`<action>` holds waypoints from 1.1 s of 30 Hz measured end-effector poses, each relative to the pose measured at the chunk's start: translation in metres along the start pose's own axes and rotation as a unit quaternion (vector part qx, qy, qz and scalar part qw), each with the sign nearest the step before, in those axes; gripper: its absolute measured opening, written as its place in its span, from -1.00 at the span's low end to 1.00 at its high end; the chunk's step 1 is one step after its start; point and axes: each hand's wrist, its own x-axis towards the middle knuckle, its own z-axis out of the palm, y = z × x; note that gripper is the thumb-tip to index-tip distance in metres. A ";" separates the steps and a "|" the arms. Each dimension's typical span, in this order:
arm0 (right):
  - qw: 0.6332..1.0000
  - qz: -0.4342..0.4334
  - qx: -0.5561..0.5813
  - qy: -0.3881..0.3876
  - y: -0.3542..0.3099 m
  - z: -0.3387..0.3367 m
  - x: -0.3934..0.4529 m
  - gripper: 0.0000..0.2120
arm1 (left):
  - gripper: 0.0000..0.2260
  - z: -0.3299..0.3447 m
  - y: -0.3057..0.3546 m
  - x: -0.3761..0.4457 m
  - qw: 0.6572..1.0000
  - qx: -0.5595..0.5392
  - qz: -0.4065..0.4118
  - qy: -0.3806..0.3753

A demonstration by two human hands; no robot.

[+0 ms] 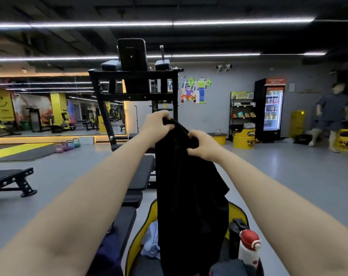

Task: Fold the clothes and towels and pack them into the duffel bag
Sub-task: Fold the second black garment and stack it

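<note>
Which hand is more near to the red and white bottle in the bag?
Right. The right hand grips the black garment up high, roughly above the red and white bottle; the left hand grips it higher and further left.

Black garment (191,188), yellow-lined duffel bag (152,214)

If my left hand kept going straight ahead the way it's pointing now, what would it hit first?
Probably the black exercise machine frame right behind it. Your left hand grips the top of the black garment and points forward and up toward that frame, though depth is hard to judge.
</note>
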 end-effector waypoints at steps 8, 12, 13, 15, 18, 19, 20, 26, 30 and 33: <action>0.999 0.012 0.022 0.029 0.021 0.024 -0.015 -0.75 | -0.88 -0.028 0.001 -0.006 0.997 0.012 -0.026 0.065; 0.987 0.071 0.128 -0.070 0.029 0.019 -0.018 -0.79 | -0.89 -0.040 -0.016 -0.009 0.993 -0.008 -0.071 0.091; 0.985 0.078 0.122 -0.095 0.030 0.021 -0.019 -0.75 | -0.89 -0.043 -0.021 -0.008 0.991 -0.016 -0.086 0.098; 0.983 0.085 0.093 -0.130 0.031 0.025 -0.020 -0.72 | -0.88 -0.047 -0.030 -0.008 0.988 -0.024 -0.107 0.112; 0.985 0.083 0.098 -0.117 0.035 0.026 -0.019 -0.85 | -0.88 -0.052 -0.041 -0.011 0.986 -0.018 -0.111 0.119; 0.987 0.080 0.102 -0.099 0.035 0.023 -0.018 -0.91 | -0.87 -0.053 -0.046 -0.013 0.987 -0.014 -0.111 0.118; 0.989 0.077 0.101 -0.077 0.035 0.019 -0.017 -0.91 | -0.86 -0.054 -0.050 -0.015 0.987 -0.009 -0.110 0.116; 0.994 0.071 -0.034 0.082 0.028 -0.010 -0.003 -0.91 | -0.83 -0.057 -0.070 -0.024 0.989 0.020 -0.118 0.082; 0.981 0.063 -0.091 0.157 0.027 -0.023 0.007 -0.95 | -0.86 -0.062 -0.076 -0.029 0.990 -0.040 -0.130 -0.038; 0.978 0.052 -0.099 0.177 0.028 -0.028 0.010 -0.85 | -0.82 -0.064 -0.076 -0.036 0.974 -0.051 -0.136 -0.172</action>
